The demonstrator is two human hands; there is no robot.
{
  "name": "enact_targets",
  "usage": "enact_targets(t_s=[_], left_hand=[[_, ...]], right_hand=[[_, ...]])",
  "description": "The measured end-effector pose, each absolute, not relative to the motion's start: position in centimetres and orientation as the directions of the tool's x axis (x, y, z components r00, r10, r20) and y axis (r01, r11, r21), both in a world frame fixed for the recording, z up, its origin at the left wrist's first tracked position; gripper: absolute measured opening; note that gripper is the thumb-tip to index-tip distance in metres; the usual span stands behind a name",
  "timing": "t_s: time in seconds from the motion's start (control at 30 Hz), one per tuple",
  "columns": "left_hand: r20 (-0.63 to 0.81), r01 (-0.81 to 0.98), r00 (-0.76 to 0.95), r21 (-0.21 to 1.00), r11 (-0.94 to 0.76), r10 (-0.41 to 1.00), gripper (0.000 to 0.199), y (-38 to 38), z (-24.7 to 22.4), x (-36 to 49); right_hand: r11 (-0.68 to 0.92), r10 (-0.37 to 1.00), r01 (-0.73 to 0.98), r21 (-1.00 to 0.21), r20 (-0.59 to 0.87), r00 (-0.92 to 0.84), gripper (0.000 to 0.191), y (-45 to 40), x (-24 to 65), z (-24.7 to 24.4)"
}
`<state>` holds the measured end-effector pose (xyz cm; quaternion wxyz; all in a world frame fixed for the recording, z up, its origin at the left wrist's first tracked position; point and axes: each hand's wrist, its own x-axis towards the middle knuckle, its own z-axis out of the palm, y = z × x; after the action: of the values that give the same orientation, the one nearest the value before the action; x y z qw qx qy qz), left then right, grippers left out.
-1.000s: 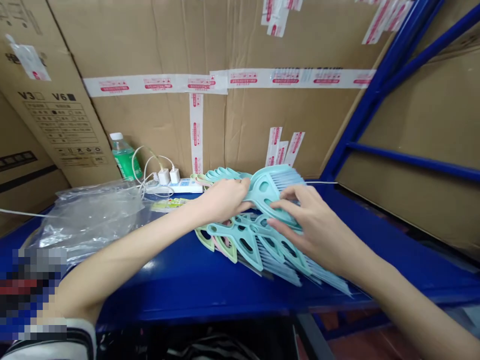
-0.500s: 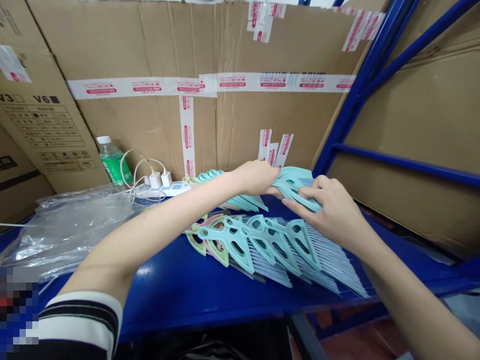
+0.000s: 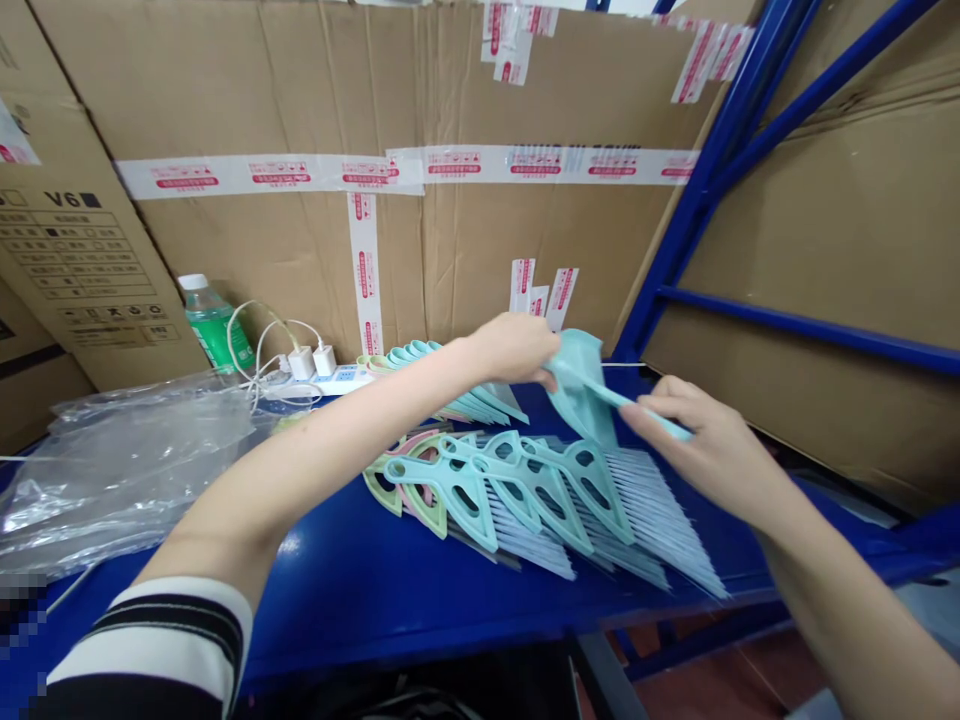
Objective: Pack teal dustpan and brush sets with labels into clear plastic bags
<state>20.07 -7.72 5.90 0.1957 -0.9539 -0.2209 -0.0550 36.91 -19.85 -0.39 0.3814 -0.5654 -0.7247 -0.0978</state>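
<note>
My left hand (image 3: 517,348) grips a light-blue dustpan (image 3: 583,405) by its narrow end, the wide pan hanging to the right. My right hand (image 3: 694,440) pinches a light-blue hand brush (image 3: 652,418), seen nearly edge-on, its narrow end reaching across the dustpan toward my left hand. The brush's bristles are hidden or blurred. Below both hands, a fanned row of light-blue hand brushes (image 3: 525,480) lies on the blue shelf, bristles pointing to the lower right. A few green and pink brushes (image 3: 420,495) lie at its left end.
Behind that row is a stack of dustpans (image 3: 480,402), partly covered by my left forearm. Clear plastic bags (image 3: 142,450) lie to the left. A power strip (image 3: 337,378) with chargers and a green-labelled bottle (image 3: 217,325) stand by the cardboard (image 3: 300,260). A blue post (image 3: 675,240) rises at right.
The brush has tipped from lying flat over the dustpan to edge-on, and my right hand has moved right and slightly down with it. More of the dustpan shows. The view has shifted slightly.
</note>
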Motion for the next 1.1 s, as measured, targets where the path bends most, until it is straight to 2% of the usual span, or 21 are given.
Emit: enact_targets(t_s=[0.07,0.1,0.23,0.3,0.37,0.47,0.57,0.63,0.7,0.87,1.1], left_hand=[[0.200,0.499,0.867,-0.365,-0.786,0.457,0.045,-6.4,6.1,18.7],[0.199,0.533,0.845,-0.372,-0.760,0.496,0.048,-5.7,6.1,18.0],[0.137,0.636,0.762,-0.341,-0.692,0.633,0.051,-3.6,5.9,15.7],[0.088,0.653,0.742,-0.319,-0.687,0.665,0.048,-2.8,5.6,15.1],[0.049,0.639,0.751,-0.309,-0.704,0.659,0.046,-2.2,5.2,14.9],[0.037,0.619,0.764,-0.321,-0.717,0.644,0.040,-1.6,4.6,14.5],[0.045,0.631,0.752,-0.340,-0.698,0.658,0.036,-1.3,4.1,14.0],[0.046,0.635,0.746,-0.348,-0.690,0.664,0.038,-1.1,3.8,13.7],[0.045,0.637,0.743,-0.353,-0.685,0.667,0.042,-0.8,3.4,13.7],[0.040,0.648,0.734,-0.339,-0.682,0.678,0.046,0.2,2.8,14.2],[-0.042,0.633,0.737,-0.304,-0.711,0.675,0.038,0.3,3.8,14.1]], right_hand=[[0.325,0.761,0.887,-0.328,0.648,-0.039,0.061,-20.9,37.6,-0.4],[0.299,0.752,0.905,-0.304,0.658,-0.028,0.060,-21.4,38.0,-0.6],[0.094,0.679,0.992,-0.084,0.734,-0.002,0.057,-22.6,38.2,-2.9],[0.032,0.704,0.998,-0.047,0.710,0.011,0.058,-22.6,37.6,-4.6],[0.039,0.777,0.995,-0.096,0.629,0.030,0.057,-22.5,36.9,-5.9],[0.107,0.855,0.967,-0.232,0.518,0.030,0.049,-22.6,36.6,-6.6],[0.117,0.839,0.940,-0.321,0.539,0.080,0.045,-22.9,37.8,-6.6],[0.050,0.846,0.945,-0.324,0.516,0.133,0.052,-23.1,38.8,-7.3],[0.059,0.892,0.941,-0.333,0.441,0.100,0.060,-23.2,39.6,-8.6],[0.139,0.934,0.935,-0.326,0.358,-0.015,0.056,-23.0,39.0,-10.9],[0.204,0.948,0.890,-0.408,0.309,-0.076,0.058,-20.8,36.7,-9.9]])
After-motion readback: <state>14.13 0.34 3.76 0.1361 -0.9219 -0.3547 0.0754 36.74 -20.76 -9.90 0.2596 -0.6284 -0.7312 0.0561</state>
